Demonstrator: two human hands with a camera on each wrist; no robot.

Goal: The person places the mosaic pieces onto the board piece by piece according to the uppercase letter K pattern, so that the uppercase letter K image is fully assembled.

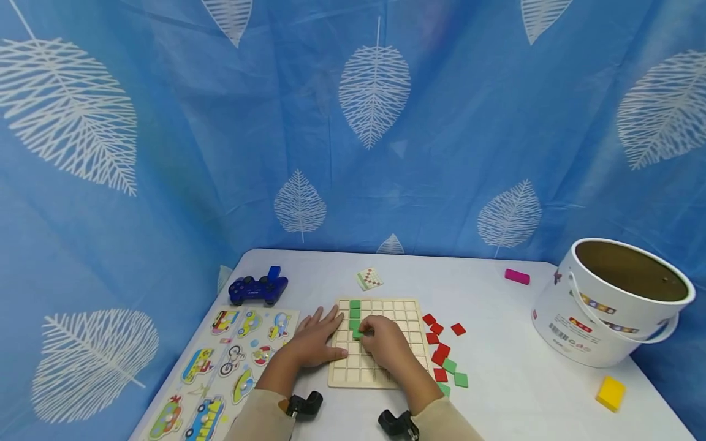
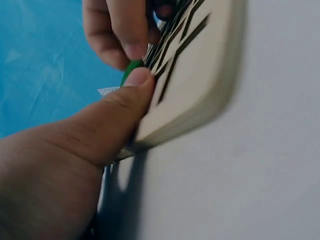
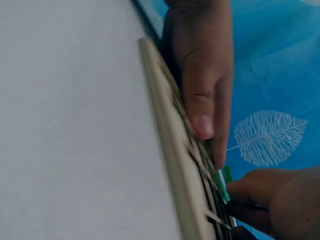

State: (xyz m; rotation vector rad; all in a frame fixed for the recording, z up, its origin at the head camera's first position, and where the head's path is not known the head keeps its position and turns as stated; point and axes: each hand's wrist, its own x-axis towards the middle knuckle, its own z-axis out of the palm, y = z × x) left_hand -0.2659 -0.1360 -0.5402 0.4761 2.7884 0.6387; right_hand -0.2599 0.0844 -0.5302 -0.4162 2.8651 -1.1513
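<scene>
Green tile at the right fingertips, over the left part of the grid board.

The right hand point(image 1: 388, 344) lies curled on the board point(image 1: 409, 315), its fingertips pinching a green tile point(image 1: 357, 334) that sits directly under them, at the lower end of a short green column running away from the person along the board's left side. The left hand point(image 1: 315, 340) rests flat just left of those fingertips, fingers nearly straight and holding nothing, thumb point(image 2: 131, 90) pressed on the board's near left edge. The right hand is the nearer to the tile; the left touches only the board. Loose red and green tiles point(image 1: 443, 353) lie beyond the board's right edge, behind the right wrist.
</scene>
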